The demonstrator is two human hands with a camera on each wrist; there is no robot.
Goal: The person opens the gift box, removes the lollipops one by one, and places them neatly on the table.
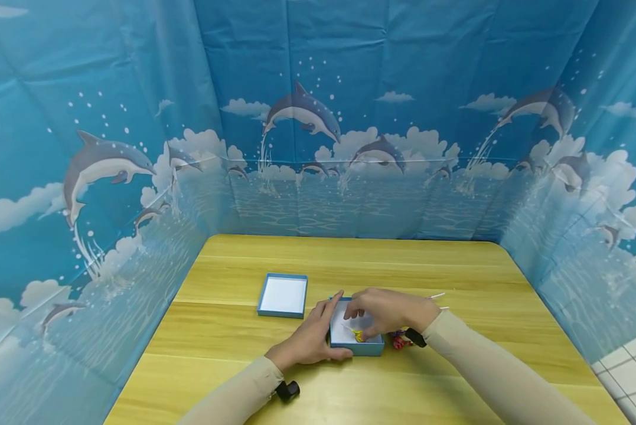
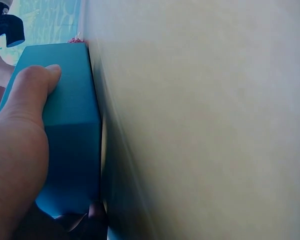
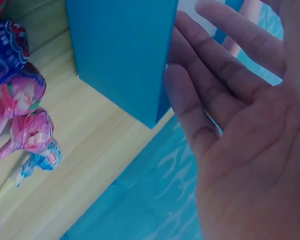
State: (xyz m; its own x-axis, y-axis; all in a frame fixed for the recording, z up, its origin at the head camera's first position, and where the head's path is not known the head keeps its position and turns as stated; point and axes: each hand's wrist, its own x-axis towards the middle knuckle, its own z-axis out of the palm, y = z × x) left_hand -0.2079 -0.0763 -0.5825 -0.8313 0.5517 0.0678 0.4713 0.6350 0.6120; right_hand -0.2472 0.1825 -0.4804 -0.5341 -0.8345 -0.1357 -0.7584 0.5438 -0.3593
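A blue box (image 1: 364, 349) with a white inside stands uncovered on the table. My left hand (image 1: 315, 336) grips its left side; in the left wrist view the thumb (image 2: 32, 87) lies along one blue wall and the fingers reach round the other. Over the box's inside is my right hand (image 1: 388, 310), its fingers loosely bent and spread. A yellow-wrapped lollipop (image 1: 358, 335) lies inside, close by the right thumb, its white stick pointing left. In the right wrist view the fingers dip past the box wall (image 3: 122, 55), and no candy shows in the palm.
Several wrapped lollipops (image 3: 32, 130) lie on the table right of the box, partly hidden under my right wrist in the head view. A shallow blue lid (image 1: 280, 314), white inside, lies to the left behind my left hand. Dolphin-printed curtains (image 1: 318, 200) enclose the wooden table (image 1: 217, 336).
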